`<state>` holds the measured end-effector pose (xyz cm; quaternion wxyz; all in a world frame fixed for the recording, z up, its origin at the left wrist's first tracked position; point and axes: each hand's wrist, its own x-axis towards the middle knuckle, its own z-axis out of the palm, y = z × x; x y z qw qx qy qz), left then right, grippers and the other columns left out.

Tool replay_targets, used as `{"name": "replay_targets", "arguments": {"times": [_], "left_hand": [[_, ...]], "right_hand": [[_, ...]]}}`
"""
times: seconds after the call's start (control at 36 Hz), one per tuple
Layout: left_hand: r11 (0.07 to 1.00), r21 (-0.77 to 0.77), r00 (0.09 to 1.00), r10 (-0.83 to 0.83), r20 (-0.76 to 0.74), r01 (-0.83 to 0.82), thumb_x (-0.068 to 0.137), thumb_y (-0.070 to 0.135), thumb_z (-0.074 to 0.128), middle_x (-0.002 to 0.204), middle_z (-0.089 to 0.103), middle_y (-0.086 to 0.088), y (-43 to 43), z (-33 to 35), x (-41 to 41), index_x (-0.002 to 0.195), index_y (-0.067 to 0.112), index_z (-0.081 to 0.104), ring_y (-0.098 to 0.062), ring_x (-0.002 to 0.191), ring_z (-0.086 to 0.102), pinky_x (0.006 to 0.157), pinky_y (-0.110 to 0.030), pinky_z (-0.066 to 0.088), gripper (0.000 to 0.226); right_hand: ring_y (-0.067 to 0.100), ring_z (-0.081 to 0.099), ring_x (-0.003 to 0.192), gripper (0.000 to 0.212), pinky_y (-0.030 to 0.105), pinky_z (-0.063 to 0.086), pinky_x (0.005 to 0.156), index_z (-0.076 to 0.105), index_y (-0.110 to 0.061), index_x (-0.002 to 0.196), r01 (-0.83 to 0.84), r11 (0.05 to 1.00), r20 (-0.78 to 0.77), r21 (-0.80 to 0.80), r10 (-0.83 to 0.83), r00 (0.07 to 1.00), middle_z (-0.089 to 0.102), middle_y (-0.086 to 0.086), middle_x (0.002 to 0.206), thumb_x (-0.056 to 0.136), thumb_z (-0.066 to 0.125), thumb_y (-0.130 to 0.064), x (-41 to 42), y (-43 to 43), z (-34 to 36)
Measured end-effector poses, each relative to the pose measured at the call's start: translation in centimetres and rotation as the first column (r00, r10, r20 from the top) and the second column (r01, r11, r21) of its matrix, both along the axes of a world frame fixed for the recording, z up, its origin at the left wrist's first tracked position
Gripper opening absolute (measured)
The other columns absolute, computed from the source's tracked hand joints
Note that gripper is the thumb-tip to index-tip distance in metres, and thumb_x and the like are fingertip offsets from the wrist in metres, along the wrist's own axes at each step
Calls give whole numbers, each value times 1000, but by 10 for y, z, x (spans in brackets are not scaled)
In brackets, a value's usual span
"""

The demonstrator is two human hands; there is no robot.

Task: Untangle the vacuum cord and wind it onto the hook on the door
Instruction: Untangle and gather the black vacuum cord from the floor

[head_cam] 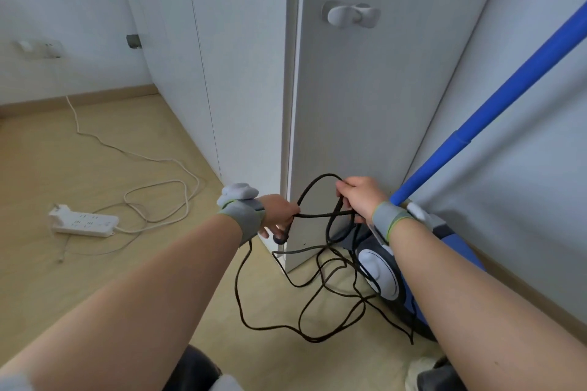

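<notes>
Head view: left hand [279, 213] and right hand [359, 200] each grip the vacuum cord [317, 215] low beside the door [365, 105] — mostly tangled, spilling across the floor — nothing yet wound on the door's hook [351, 14].

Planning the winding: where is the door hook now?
The pale grey plastic hook sits high on the white door, upper centre-right in the head view, left of the blue vacuum pole.

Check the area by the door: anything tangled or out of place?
The cord lies in crossing loops beside the vacuum, tangled; the left hand and right hand each grip a strand. The hook on the door is bare. A power strip lies loose at left.
</notes>
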<state>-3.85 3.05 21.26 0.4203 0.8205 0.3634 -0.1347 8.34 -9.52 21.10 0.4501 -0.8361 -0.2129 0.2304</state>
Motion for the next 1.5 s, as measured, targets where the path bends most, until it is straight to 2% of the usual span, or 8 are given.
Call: {"name": "replay_targets", "arguments": {"times": [0.19,0.31,0.39,0.61,0.94,1.11,1.39,1.5], "left_hand": [[947,-112,884,-321,-339,301,97,51,32,96,72,-15,-12,1,-11,88,11,61,-27,86,70,79,-30,54,50],[874,303,894,-261,-364,379,95,36,44,88,74,-7,-2,-8,-5,78,11,62,-20,71,67,72,-25,52,35],[789,586,982,-129,-138,186,80,29,48,93,69,1,10,-12,-2,81,21,60,-19,79,62,83,-32,52,14],[936,297,930,-268,254,188,83,17,68,151,31,-2,-10,-11,-1,146,21,27,-21,134,36,103,-26,34,76],[971,128,948,-225,224,201,87,35,63,128,52,0,-16,-32,2,142,32,38,-16,111,55,95,-26,45,60],[991,122,929,-92,359,51,90,26,60,81,52,4,-23,-33,11,123,19,58,-9,69,50,61,-18,41,34],[949,137,877,199,438,-283,91,25,55,76,63,-8,-4,-29,7,68,26,56,-32,78,66,77,-41,57,23],[925,117,836,265,481,-360,94,26,48,80,66,-11,1,-19,6,66,25,52,-32,77,67,78,-42,56,29]], "right_hand": [[11,35,37,38,12,24,39,46,-17,63,133,973,-207,186,-94,974,40,2,54,98,41,-29,7,2,3],[7,30,27,37,11,21,35,48,-14,63,103,969,-265,227,-40,964,38,2,52,98,44,-27,7,-1,2],[6,30,27,35,13,22,33,49,-13,66,29,970,-305,241,47,951,38,2,51,99,43,-24,6,-4,5],[5,21,30,36,12,18,35,43,-7,68,-281,901,-442,330,410,798,34,-2,39,101,31,-14,-1,-9,21],[4,25,31,41,13,21,35,56,-14,54,-373,806,-481,460,579,658,36,-2,42,92,43,-21,5,-12,16],[5,25,33,35,15,20,37,57,-15,55,-389,785,-487,482,609,625,37,-2,45,87,46,-24,4,-11,15],[11,28,40,27,17,26,34,65,-16,108,-279,953,-90,114,290,953,52,1,68,95,44,-4,-5,-2,4],[10,32,41,32,12,23,32,61,-16,89,-98,955,-205,280,160,966,55,2,73,91,40,8,-1,-2,5]]}}
